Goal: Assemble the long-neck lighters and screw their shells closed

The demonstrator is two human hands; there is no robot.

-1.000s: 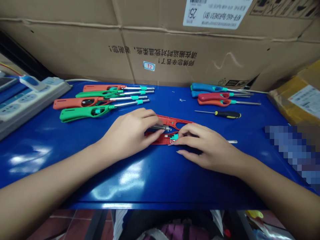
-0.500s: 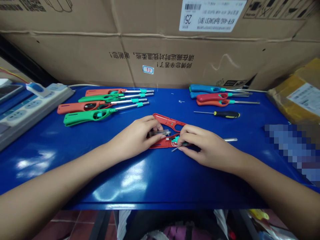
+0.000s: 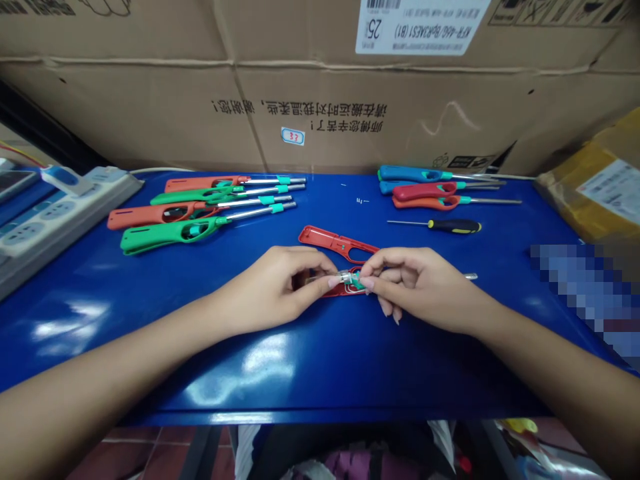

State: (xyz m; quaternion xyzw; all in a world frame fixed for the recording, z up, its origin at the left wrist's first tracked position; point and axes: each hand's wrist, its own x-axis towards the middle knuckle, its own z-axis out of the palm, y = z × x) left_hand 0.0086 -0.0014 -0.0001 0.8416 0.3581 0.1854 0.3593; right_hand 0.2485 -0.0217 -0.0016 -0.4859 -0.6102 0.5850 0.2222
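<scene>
Between the thumb and fingers of my left hand (image 3: pixel 295 283) is a small clear fuel tank (image 3: pixel 343 277), its capped end pointing right. My right hand (image 3: pixel 415 283) pinches at that end, apparently on a thin clear tube, though the fingertips hide most of it. Beneath both hands lies an opened red lighter's lower shell (image 3: pixel 336 291), with a teal part and white wires inside. Its metal barrel (image 3: pixel 471 276) sticks out beyond my right hand. The other red shell half (image 3: pixel 325 238) rests just behind, inner side up.
Several green and orange lighters (image 3: pixel 165 237) lie at the back left, near a power strip (image 3: pixel 60 217). Blue, red and orange lighters (image 3: pixel 423 191) and a screwdriver (image 3: pixel 455 227) lie back right. Small screws (image 3: pixel 360 201) sit between them. A cardboard box (image 3: pixel 300 87) stands behind.
My left hand has brought the tank rightward and slightly nearer me. My right hand has raised the tube from the lower shell to the tank's end, and the fingertips now nearly meet.
</scene>
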